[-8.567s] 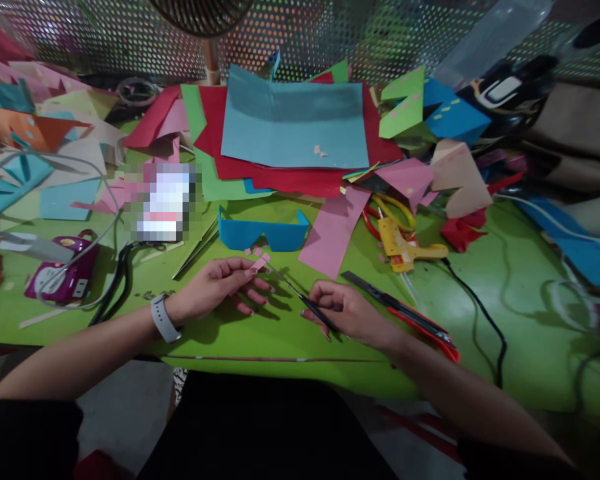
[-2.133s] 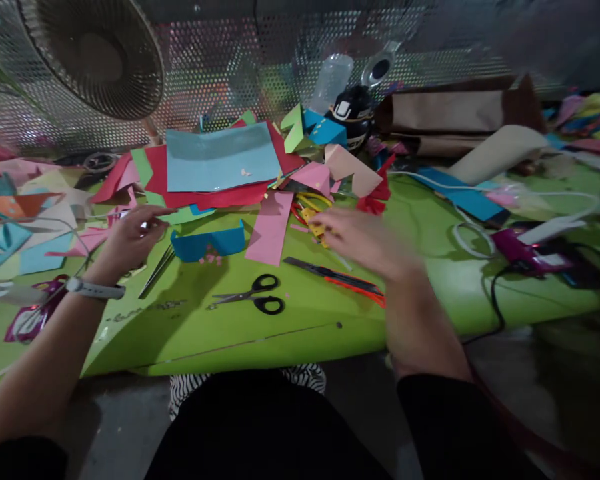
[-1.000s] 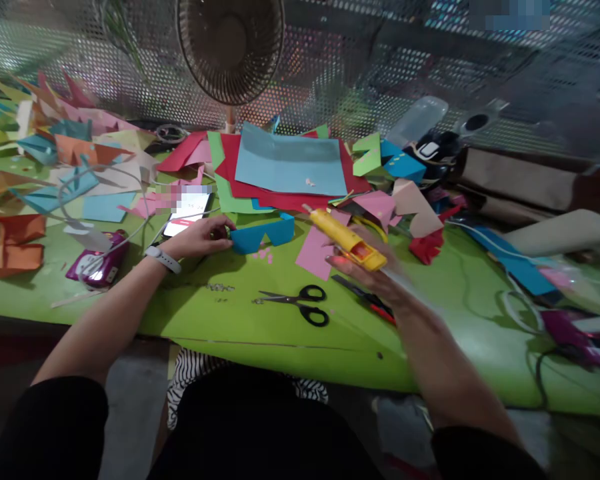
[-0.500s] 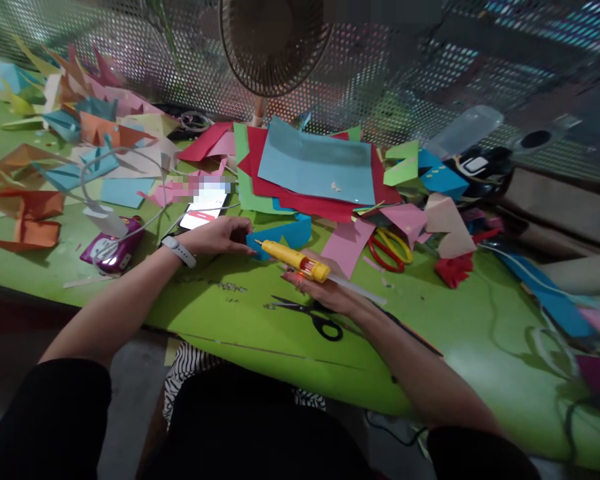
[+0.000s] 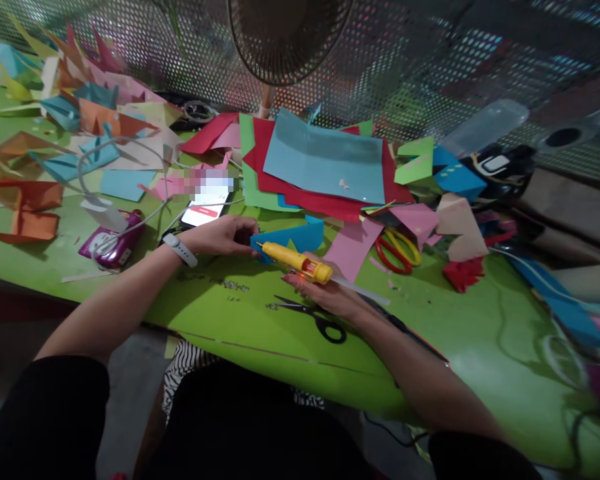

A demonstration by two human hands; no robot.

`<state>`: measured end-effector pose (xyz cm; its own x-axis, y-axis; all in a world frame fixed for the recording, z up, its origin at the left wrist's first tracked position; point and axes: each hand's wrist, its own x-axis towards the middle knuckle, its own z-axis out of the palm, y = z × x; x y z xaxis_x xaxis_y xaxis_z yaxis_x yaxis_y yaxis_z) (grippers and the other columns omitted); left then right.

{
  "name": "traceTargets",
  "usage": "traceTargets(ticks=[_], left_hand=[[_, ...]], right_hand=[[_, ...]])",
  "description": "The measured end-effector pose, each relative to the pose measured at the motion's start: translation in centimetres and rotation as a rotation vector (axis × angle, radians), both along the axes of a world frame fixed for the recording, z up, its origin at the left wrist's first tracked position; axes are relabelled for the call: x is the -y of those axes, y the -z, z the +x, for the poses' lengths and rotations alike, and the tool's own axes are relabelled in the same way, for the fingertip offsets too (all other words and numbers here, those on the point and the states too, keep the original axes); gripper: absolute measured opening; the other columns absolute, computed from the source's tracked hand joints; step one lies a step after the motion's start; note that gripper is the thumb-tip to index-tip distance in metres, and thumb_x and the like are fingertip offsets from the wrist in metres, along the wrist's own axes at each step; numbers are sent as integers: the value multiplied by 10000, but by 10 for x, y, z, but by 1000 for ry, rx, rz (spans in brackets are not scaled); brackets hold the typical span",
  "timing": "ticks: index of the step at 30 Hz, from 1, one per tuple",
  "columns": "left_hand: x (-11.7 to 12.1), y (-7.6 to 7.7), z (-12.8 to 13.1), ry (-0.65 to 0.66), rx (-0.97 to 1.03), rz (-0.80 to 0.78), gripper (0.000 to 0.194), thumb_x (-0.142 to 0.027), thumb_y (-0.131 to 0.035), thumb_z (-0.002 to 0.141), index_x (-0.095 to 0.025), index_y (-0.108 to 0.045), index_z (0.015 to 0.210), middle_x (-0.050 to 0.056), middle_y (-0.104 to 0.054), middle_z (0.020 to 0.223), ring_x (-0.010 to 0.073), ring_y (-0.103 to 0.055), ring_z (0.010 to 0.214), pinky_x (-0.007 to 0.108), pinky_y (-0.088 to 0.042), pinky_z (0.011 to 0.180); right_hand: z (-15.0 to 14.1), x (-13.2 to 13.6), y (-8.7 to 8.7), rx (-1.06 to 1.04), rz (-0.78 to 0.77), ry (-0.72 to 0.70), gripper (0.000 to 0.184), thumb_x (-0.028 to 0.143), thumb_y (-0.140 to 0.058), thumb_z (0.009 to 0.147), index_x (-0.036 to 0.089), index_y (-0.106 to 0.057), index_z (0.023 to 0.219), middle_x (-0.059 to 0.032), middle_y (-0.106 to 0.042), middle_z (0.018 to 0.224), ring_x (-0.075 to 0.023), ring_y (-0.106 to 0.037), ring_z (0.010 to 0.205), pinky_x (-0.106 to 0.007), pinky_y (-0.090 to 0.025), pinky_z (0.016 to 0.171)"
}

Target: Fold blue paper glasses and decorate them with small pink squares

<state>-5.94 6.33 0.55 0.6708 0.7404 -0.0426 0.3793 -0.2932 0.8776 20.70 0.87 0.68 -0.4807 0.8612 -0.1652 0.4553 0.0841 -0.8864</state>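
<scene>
My left hand (image 5: 229,235) pinches the left end of a folded blue paper piece (image 5: 307,235), which has a notch cut in it. A yellow glue gun (image 5: 295,259) is in my right hand (image 5: 325,293), its nozzle pointing left at the paper's left end; whether the tip touches cannot be made out. A clear glue stick (image 5: 367,291) sticks out of the gun's back, and a small orange light glows near my fingers. Black-handled scissors (image 5: 313,317) lie on the green table (image 5: 260,347) just below my right hand.
A lit phone (image 5: 207,200) lies behind my left hand, and a purple power bank (image 5: 113,243) with a white cable is to its left. Stacked coloured sheets (image 5: 330,160) stand behind, below a fan (image 5: 290,40). Red-and-yellow scissors (image 5: 397,250) lie right; folded paper shapes (image 5: 115,120) crowd the left.
The view has shifted slightly, so the things at the back sit a little further right. Both hands keep their hold on the blue paper and the glue gun, nearly in place.
</scene>
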Motion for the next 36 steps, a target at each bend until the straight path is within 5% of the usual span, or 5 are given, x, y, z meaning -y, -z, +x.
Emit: traceTargets(ticks=[36], left_hand=[[2,4,0,9,-13,27,250,-350,-727,795,-196,-537,847,-26,-527,669,114,-463,579,254,-360,530]], right_hand=[[-3,5,2,-13,48,31,323,500,-694,825,239,-509,780,40,-494,618,-112,-434,519,-270,-337,446]])
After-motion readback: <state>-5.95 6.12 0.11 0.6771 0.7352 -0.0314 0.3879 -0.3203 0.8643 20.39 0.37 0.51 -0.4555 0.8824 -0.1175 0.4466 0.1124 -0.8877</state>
